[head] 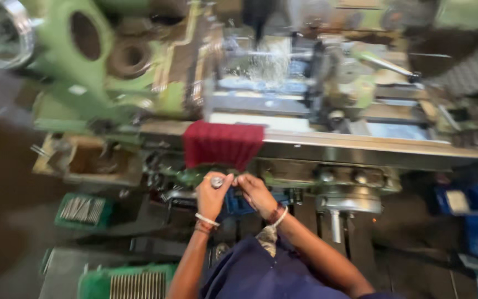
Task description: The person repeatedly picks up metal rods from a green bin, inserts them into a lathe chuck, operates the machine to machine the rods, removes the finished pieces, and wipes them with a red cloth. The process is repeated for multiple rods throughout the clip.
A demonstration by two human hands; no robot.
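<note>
Both our hands meet just below the red cloth [222,145]: left hand [212,195] has its fingers clamped on a small round metal piece [217,181], right hand [255,192] pinches beside it. We judge a fitting step is in hand, and the next move calls for a steady grip.

Both hands [236,194] sit tight against the green machine [327,177], just under its table edge, where a red cloth [222,144] hangs directly above them. The handle [217,181] and controls crowd between them. Green crates [84,210] stand lower left, with open floor [6,221] beyond.
</note>
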